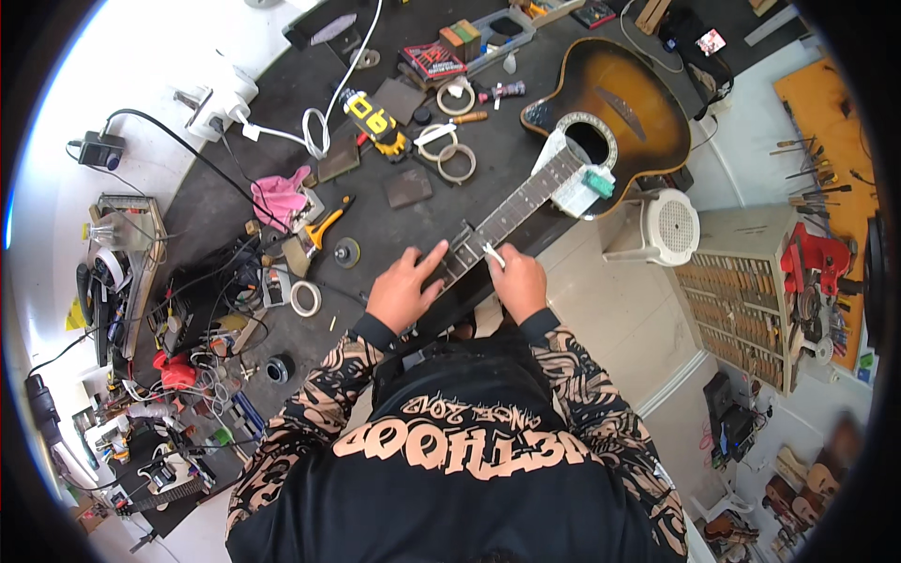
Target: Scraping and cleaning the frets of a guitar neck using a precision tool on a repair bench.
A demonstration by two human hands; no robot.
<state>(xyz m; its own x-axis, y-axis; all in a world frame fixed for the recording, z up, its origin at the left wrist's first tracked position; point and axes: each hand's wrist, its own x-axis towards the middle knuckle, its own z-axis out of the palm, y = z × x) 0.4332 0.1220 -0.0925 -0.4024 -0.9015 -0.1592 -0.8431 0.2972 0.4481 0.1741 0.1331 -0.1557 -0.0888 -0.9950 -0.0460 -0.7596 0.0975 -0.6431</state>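
One broad, dark-topped counter (488,169) spreads across the middle and left of the scene. At the right, beyond a strip of pale floor, stands a beige cabinet (737,314) with rows of small compartments. A sunburst acoustic guitar (648,122) with a round soundhole lies face up at the counter's far right, its long, dark fretboard (519,208) running toward the near left. A white plastic stool (674,223) with a round, perforated seat stands just right of the guitar, near its body. A yellow, black and white power drill (375,124) lies at the far side, left of the guitar, and a crumpled pink cloth (280,195) lies farther left.

The hands are apart. The left hand (399,289) spreads its thumb and fingers at the fretboard's near left end; whether it grips underneath, I cannot tell. The right hand (519,281), at the near right edge, pinches a small, slim white piece (493,254) against or just above the fretboard. An off-white tape ring (304,298) lies left of the left hand. A small green block (598,182) rests on white sheeting (571,196) near the soundhole.
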